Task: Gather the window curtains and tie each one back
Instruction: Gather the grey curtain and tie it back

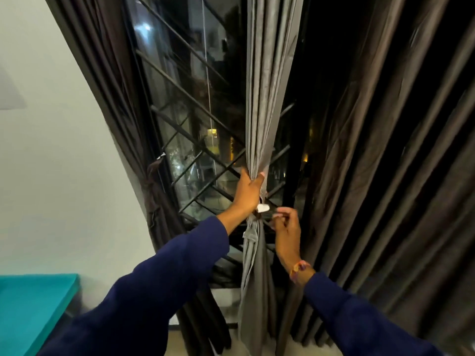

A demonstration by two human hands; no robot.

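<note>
Our left hand (248, 192) has its fingers (261, 176) clamped round the gathered grey curtain (267, 98) in front of the window grille (195, 140). Just below, our right hand (286, 227) pinches a dark tie-back (267, 214) beside a small white tab (262, 208); its wording is unreadable.

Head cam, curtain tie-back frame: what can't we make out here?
- Tie on the grey curtain: the left hand covers part of it; closure type unclear.
- Right hand fingertips: motion-blurred; unclear what they pinch.
- Curtain tops and rod: cut off by the top edge.
- Dark right curtain: runs past the right edge; any tie unseen.
- Outside the window grille: dark, only lights.
</note>
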